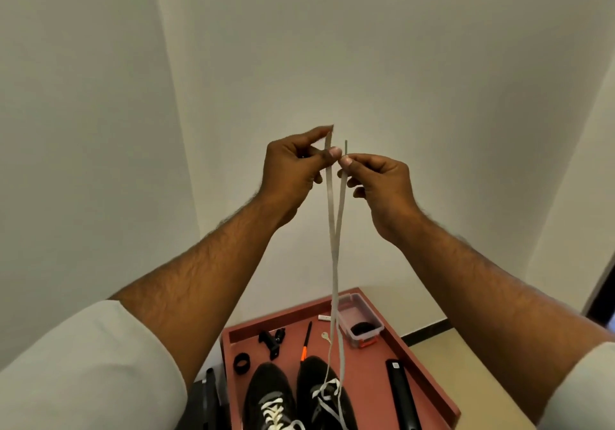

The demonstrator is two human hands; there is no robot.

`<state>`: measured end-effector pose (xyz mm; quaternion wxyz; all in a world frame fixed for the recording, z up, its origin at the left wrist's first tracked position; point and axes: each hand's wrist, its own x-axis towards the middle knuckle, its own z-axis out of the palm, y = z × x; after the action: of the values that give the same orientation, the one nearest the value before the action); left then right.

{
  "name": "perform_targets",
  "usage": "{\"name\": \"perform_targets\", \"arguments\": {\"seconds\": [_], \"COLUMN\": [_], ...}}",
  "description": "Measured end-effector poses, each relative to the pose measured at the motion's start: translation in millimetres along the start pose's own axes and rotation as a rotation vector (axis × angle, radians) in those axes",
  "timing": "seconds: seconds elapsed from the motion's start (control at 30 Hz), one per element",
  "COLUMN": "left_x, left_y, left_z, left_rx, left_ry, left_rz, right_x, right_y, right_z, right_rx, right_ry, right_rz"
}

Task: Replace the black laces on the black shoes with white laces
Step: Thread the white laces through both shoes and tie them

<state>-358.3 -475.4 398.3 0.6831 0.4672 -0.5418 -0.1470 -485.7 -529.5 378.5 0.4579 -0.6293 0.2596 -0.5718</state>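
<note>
White lace (pixel 334 246) ends pinched high, one in left hand (pixel 293 170), one in right hand (pixel 379 180); drawn from right shoe (pixel 324 393) on tray (pixel 429 363). Best evened under equal tension.

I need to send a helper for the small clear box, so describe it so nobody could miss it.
Find the red tray holding the black shoes. At its far right corner sits the clear plastic box, lidless, with something dark coiled inside. It is the tray's only see-through item.
</note>
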Motion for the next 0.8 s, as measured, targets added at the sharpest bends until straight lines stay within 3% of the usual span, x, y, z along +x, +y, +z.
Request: {"name": "perform_targets", "arguments": {"seconds": [0.3, 0.47, 0.8], "left_x": [-16, -17, -29], "left_y": [-43, -54, -92], "left_z": [7, 6, 6], "left_rx": [0.137, 0.020, 0.052], "left_ry": [-0.055, -0.086, -0.009], "left_rz": [-0.041, -0.186, -0.190], "right_x": [-2, -6, -10], "right_y": [38, 56, 85], "right_z": [-1, -3, -1], "right_rx": [-0.096, -0.115, -0.120], "right_ry": [-0.028, -0.034, -0.046], "right_rz": [-0.056, -0.028, 0.007]}}
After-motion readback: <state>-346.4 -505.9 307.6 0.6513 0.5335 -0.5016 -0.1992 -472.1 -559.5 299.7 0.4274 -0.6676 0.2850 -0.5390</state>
